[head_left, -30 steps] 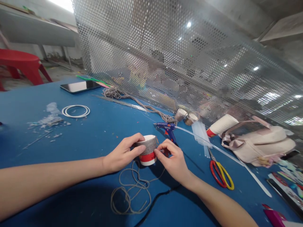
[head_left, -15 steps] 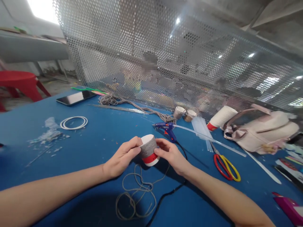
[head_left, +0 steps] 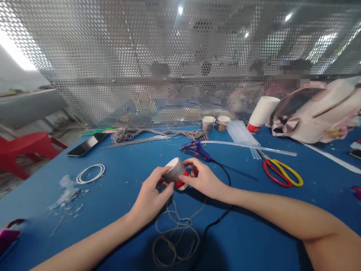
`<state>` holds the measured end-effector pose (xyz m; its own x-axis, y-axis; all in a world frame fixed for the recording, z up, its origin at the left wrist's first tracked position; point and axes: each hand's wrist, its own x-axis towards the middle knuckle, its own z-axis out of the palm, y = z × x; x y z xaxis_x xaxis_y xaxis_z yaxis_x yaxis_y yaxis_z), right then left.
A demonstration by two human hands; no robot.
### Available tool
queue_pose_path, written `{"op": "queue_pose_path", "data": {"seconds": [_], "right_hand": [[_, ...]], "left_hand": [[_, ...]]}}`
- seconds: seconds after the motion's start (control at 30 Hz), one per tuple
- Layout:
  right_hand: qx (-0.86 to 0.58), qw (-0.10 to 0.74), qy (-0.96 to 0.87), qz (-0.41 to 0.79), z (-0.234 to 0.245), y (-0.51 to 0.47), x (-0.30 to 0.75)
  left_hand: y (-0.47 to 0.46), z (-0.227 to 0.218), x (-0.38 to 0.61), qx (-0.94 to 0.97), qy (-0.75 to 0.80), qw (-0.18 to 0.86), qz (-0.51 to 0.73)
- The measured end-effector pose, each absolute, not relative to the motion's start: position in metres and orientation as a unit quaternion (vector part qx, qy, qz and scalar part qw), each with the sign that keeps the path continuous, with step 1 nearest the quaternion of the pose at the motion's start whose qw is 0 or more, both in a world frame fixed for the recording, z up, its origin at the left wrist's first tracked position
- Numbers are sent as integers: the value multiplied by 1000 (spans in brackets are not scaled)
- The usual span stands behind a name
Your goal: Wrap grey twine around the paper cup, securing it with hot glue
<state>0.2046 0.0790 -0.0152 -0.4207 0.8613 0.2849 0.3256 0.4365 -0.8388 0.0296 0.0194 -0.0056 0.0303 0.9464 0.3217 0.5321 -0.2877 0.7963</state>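
Between my two hands is a paper cup [head_left: 175,172], tilted, its upper part wrapped in grey cord and a red band showing near its white base. My left hand [head_left: 155,189] grips the cup's left side with thumb and fingers. On its right side my right hand [head_left: 201,178] holds it too, the thumb over the red band. Loose grey cord [head_left: 176,229] lies in loops on the table below the cup. Just beyond the hands rests a blue glue gun [head_left: 196,148] with a long clear glue stick in its back.
Red-and-yellow scissors [head_left: 282,173], clear glue sticks [head_left: 243,132] and a stack of paper cups [head_left: 262,113] lie to the right, near a pale backpack [head_left: 318,113]. Two wrapped cups [head_left: 208,123] stand by the perforated metal screen [head_left: 126,75]. Leftward are a white ring coil [head_left: 90,174], scraps and a phone [head_left: 87,145].
My view has turned and levelled. The cup is tipped further over in my hands, and my left hand's grip has shifted lower, its thumb now nearer the front of the cup.
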Motion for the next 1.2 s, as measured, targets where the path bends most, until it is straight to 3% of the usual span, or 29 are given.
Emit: {"op": "queue_pose_path", "data": {"seconds": [0.23,0.47,0.63,0.8,0.87,1.03,1.2], "right_hand": [[-381,349,-774,365,-11,79,205],[-307,389,-818,293,-7,67,209],[-158,375,-896,177,-8,50,209],[-5,265,-964,-10,1,34,209],[48,257,-964,-51,7,31,212],[72,315,-943,-74,15,44,228],[-82,404,-911,-28,10,67,231]], "left_hand": [[20,-7,28,683,549,217,430],[25,-9,20,668,569,166,450],[26,-13,18,665,571,155,456],[25,-14,18,657,574,174,457],[24,-13,18,656,568,182,462],[24,-14,18,654,566,178,469],[25,-16,18,655,554,180,481]]}}
